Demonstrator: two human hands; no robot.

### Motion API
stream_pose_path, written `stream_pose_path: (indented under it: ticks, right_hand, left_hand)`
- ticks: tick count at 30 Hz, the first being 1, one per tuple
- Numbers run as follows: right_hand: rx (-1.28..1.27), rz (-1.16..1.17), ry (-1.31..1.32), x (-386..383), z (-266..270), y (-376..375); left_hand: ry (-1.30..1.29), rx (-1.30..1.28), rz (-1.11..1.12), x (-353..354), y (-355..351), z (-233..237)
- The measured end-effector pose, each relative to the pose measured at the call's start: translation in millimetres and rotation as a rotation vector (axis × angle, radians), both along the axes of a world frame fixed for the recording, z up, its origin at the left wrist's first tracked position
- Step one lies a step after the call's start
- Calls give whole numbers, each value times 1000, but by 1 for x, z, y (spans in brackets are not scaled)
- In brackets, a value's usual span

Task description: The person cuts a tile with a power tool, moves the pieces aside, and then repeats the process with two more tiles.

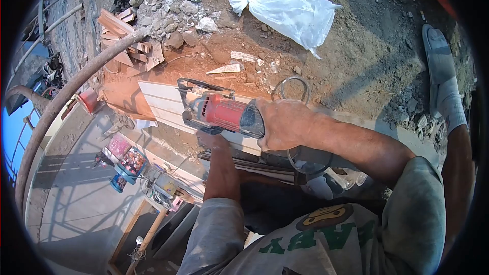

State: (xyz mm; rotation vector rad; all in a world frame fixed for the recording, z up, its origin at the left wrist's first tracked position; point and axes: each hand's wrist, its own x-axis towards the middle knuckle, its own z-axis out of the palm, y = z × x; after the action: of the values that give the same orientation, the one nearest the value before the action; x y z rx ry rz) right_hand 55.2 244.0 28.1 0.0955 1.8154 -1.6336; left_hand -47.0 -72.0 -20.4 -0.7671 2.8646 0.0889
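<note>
My right hand (pixel 285 124) is wrapped around the rear handle of a red and black handheld power saw (pixel 226 112). The saw lies over a pale, grooved tile strip (pixel 163 103), its dark metal base frame reaching across the strip. At the saw's near side is my left hand (pixel 214 141), its fingers hidden beneath the tool; whether it grips the saw or the tile, I cannot tell. A cable (pixel 294 79) loops beside my right wrist. Reddish dust covers the ground around the strip.
A tied white plastic bag (pixel 293 18) lies on the dirt beyond. Broken reddish tile pieces (pixel 125 35) are heaped at upper left, near a curved metal pipe (pixel 76 84). Patterned blue containers (pixel 127 165) stand at left. A person's sandalled foot (pixel 439 53) is at far right.
</note>
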Motion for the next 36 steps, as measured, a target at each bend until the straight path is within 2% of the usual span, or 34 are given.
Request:
stream_pose_path:
  ticks: [1, 4, 5, 6, 8, 9, 11, 12, 14, 15, 17, 32, 36]
  right_hand:
    - [-1, 1, 8, 0, -1, 2]
    - [-15, -27, 21, 5, -2, -2]
    - [-13, -13, 14, 5, -2, -1]
    - [-7, 7, 9, 6, -2, 0]
    - [-4, -7, 24, 13, -4, 2]
    - [1, -40, 31, 16, -3, 2]
    - [1, -37, 32, 19, -2, 5]
    - [-1, -38, 31, 20, -2, 6]
    - [11, -37, 37, 22, -4, 6]
    - [13, -28, 41, 22, -4, 4]
    - [13, -10, 34, 20, -3, 4]
    - [46, -13, 118, 30, -6, 5]
    - [27, -34, 110, 32, -7, 6]
  left_hand:
    - [8, 68, 22, 2, 4, 3]
    - [109, 14, -15, -2, -48, -22]
    - [122, 88, 0, -1, -36, -18]
    - [125, 88, 4, -3, -46, -25]
    - [188, 281, 65, -3, -77, -37]
    - [191, 274, 72, 0, -60, -26]
    - [249, 500, 303, -1, -22, -12]
    - [245, 502, 298, -3, -43, -20]
    - [-127, 78, -248, -14, -103, -43]
    - [-129, 75, -254, -10, -75, -32]
    - [155, 278, 193, 2, -20, -15]
    - [240, 841, 381, -10, -55, -27]
    - [251, 852, 458, -10, -39, -22]
